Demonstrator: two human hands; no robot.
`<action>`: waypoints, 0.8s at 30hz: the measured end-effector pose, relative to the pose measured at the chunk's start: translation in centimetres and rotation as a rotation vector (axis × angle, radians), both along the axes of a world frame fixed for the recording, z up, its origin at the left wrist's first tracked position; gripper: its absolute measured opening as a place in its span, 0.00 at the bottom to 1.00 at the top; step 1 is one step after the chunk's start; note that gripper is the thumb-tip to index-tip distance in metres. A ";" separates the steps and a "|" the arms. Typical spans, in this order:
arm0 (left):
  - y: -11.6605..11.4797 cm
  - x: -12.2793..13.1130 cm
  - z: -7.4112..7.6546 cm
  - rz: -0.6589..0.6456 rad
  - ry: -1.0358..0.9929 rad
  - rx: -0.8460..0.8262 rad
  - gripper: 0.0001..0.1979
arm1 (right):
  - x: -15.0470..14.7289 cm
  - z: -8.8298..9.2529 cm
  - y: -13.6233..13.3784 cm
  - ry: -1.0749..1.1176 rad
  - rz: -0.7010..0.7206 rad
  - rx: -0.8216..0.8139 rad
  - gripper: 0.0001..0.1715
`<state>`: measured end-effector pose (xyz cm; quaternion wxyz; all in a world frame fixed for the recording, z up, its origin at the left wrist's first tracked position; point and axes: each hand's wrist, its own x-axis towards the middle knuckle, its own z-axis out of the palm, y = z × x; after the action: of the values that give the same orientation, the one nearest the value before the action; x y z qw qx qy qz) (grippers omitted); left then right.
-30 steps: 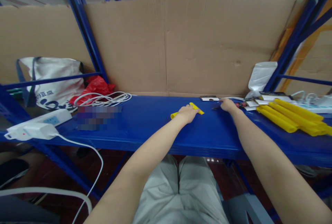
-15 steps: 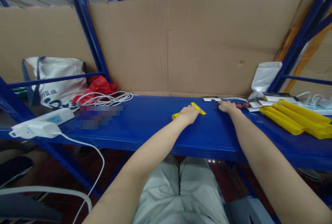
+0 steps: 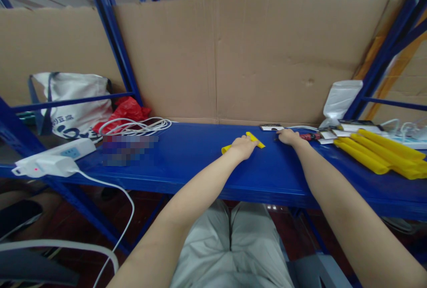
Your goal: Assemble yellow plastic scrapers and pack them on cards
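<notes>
My left hand (image 3: 245, 146) is closed on a yellow tube-like sleeve (image 3: 255, 139) lying on the blue shelf surface (image 3: 196, 163). One end of the sleeve sticks out past my fingers and the other shows behind my wrist; its middle is covered. To the right, my right hand (image 3: 287, 137) rests low over the surface, closed around a slim tool with a red and black handle (image 3: 310, 136). A dark tip points left from my fingers, but the tool's exact kind is unclear. Just beyond this hand lies a small white and black flat piece (image 3: 271, 127).
Several yellow sleeves (image 3: 383, 152) are piled at the right, beside small white boxes (image 3: 353, 126) and a white pouch (image 3: 342, 96). A white power strip (image 3: 63, 151), coiled white cable (image 3: 156, 125), red plastic bag (image 3: 128, 111) and cloth bag (image 3: 76, 101) occupy the left. Cardboard (image 3: 260, 56) stands behind.
My right hand has slid slightly left, showing a little more of the red handle behind it. My left hand and its yellow sleeve stay in place.
</notes>
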<state>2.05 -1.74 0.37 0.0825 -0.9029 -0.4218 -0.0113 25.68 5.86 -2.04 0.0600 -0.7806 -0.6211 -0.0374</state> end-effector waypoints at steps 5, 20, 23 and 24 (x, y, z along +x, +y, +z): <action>0.2 -0.1 -0.2 -0.011 0.013 0.014 0.26 | -0.7 0.8 -0.8 0.002 0.060 0.004 0.26; 0.6 -0.2 -0.4 -0.010 0.017 0.042 0.27 | -2.2 0.5 -1.3 -0.014 0.107 0.134 0.15; 0.7 -0.2 -0.5 -0.013 0.022 0.048 0.27 | -2.7 0.6 -1.3 -0.033 0.122 0.106 0.13; 0.6 -0.2 -0.4 -0.013 0.023 0.047 0.27 | -2.9 0.7 -1.2 -0.038 0.122 0.106 0.13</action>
<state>1.85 -1.11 -0.07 0.1086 -0.9036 -0.4143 -0.0113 22.82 4.63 -1.37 0.0917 -0.7360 -0.6658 -0.0812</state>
